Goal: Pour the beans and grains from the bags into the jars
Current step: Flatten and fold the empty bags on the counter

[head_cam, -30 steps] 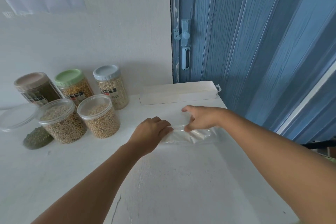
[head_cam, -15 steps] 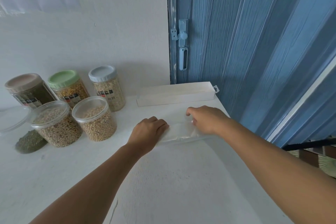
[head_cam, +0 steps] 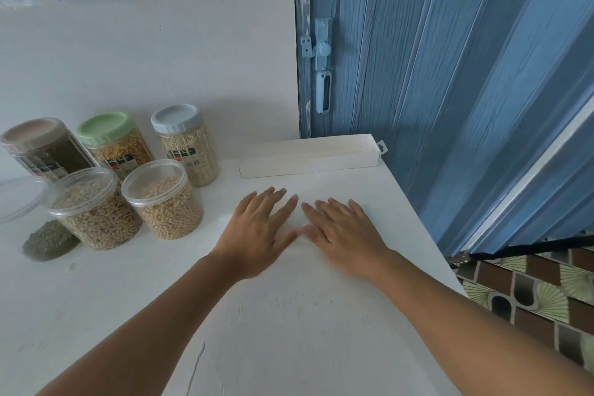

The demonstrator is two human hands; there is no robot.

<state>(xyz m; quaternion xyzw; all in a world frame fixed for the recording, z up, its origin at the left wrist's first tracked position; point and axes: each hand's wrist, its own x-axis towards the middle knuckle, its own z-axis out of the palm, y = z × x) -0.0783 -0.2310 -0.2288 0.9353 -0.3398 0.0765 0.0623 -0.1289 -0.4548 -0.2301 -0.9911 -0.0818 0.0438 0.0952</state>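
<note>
Pressing both palms flat near the table's far right corner, I keep left grip and right grip spread wide, apparently smoothing an emptied bag I can't make out; filled jars cluster at the far left.

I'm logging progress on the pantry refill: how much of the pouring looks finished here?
Mostly done: three lidded jars and two open clear jars hold grains. In hand: the left hand and right hand press flat on the white table, probably on an emptied bag. Left: the green beans' clear bag remains full, and the loose clear lid is off.
</note>
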